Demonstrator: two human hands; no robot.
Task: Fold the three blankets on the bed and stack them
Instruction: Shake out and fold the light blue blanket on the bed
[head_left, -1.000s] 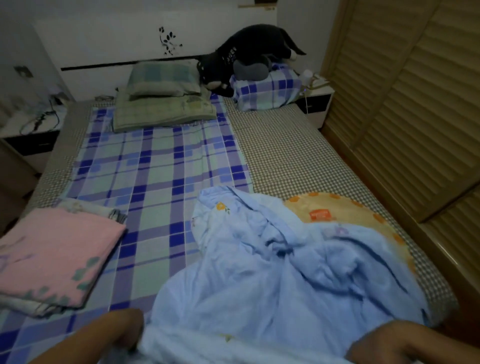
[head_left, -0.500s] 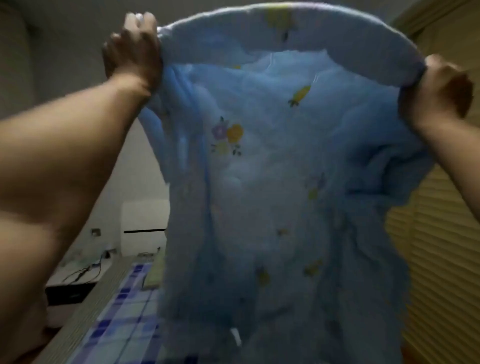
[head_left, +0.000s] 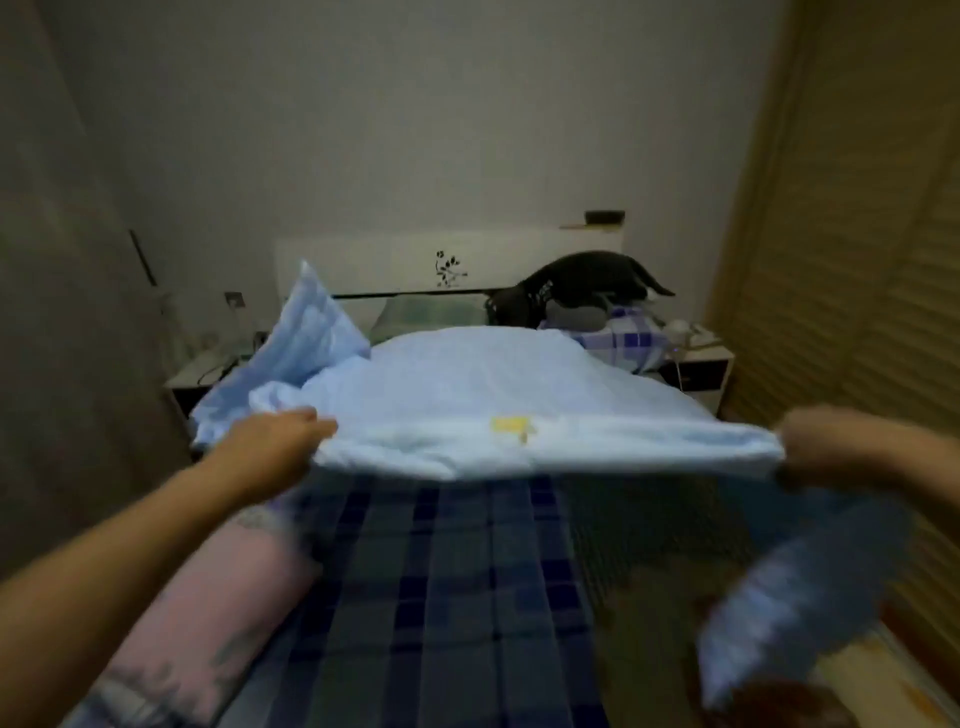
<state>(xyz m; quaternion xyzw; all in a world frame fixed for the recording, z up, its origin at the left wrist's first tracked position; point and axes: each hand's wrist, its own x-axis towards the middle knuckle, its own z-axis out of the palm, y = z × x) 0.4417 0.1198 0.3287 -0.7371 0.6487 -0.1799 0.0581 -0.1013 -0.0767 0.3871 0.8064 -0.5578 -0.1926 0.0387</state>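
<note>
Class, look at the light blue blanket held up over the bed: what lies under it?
Under the light blue blanket shows the blue plaid sheet on the checked bed. Farther back, the blanket hides the bed surface.

The light blue blanket is spread in the air above the bed, its near edge stretched flat between two hands. Its far left corner stands up in a point, and one loose part hangs low on the right. A small yellow print shows near the front edge. The pink blanket lies folded at the bed's left side.
</note>
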